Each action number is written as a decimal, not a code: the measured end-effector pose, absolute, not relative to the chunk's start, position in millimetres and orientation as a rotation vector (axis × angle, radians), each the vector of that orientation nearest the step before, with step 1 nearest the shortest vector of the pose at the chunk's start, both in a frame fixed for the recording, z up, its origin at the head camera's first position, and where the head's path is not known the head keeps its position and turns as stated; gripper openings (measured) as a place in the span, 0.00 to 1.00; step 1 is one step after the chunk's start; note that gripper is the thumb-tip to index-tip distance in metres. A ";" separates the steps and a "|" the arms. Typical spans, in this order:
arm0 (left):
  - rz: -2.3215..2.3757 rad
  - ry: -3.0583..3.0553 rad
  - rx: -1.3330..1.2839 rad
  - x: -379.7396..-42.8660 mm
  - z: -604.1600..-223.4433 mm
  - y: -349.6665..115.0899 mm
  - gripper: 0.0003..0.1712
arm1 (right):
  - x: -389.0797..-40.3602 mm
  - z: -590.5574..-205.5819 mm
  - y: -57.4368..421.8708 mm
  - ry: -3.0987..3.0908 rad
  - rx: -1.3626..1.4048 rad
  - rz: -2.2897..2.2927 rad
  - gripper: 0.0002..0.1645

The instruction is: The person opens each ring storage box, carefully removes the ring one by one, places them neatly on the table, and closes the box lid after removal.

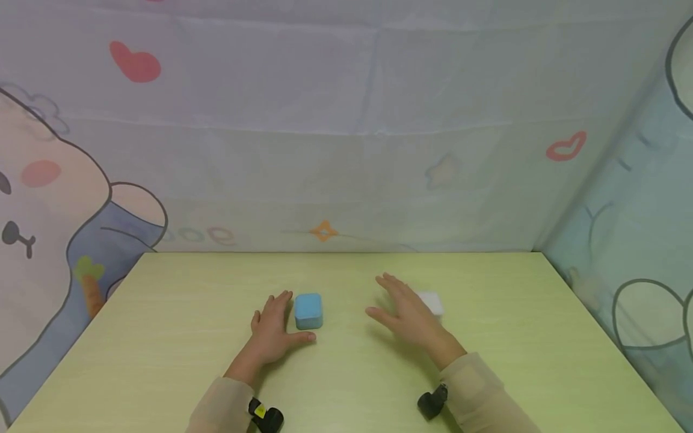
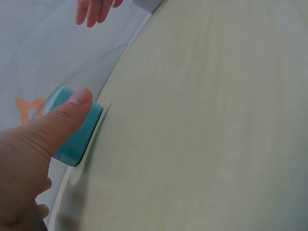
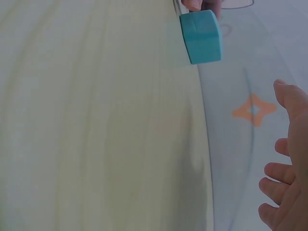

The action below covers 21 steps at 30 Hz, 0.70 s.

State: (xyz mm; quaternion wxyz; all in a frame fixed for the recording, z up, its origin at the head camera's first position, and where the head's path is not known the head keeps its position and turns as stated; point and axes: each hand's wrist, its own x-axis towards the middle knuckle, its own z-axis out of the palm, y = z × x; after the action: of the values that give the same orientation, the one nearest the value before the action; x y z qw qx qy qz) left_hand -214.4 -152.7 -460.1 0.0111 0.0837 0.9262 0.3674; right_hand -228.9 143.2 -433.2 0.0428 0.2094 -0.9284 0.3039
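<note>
A light-blue block with rounded edges (image 1: 308, 311) (image 3: 203, 38) sits on the table. My left hand (image 1: 273, 334) is beside it on the left, with fingers spread and the thumb extended along its near side. In the left wrist view that thumb (image 2: 57, 122) covers part of the block (image 2: 77, 147); whether it touches is hard to tell. To the right, my right hand (image 1: 408, 316) (image 3: 293, 168) hovers over the table with loosely extended fingers and holds nothing. Partly hidden behind it lies a white block (image 1: 433, 302) (image 2: 148, 4).
The pale yellow-green table (image 1: 346, 385) ends at the back against a printed cloth (image 1: 325, 168) with hearts and cartoon figures. Another printed cloth (image 1: 639, 228) hangs along the right side. Both wrists carry small black cameras (image 1: 266, 416).
</note>
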 end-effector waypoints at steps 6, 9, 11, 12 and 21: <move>1.090 2.919 0.250 -216.0 -460.5 -152.0 0.58 | -228.6 -433.4 142.1 -2.856 0.643 0.942 0.46; 1.076 2.923 0.224 -216.3 -461.3 -151.7 0.57 | -228.7 -433.9 141.6 -2.859 0.647 0.948 0.46; 1.078 2.921 0.204 -216.5 -461.5 -151.3 0.57 | -228.9 -434.2 141.2 -2.862 0.650 0.949 0.47; 1.077 2.920 0.193 -216.7 -461.5 -151.0 0.56 | -229.0 -434.2 140.9 -2.865 0.648 0.952 0.47; 1.071 2.927 0.158 -217.9 -462.8 -149.8 0.52 | -227.9 -433.7 138.9 -2.859 0.650 0.966 0.46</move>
State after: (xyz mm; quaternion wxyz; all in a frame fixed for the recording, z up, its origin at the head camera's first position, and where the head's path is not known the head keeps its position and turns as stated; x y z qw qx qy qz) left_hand -217.9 -149.8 -462.8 0.0103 0.0507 0.9379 0.3430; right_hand -227.9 138.9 -433.7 0.0275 0.2104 -0.9258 0.3130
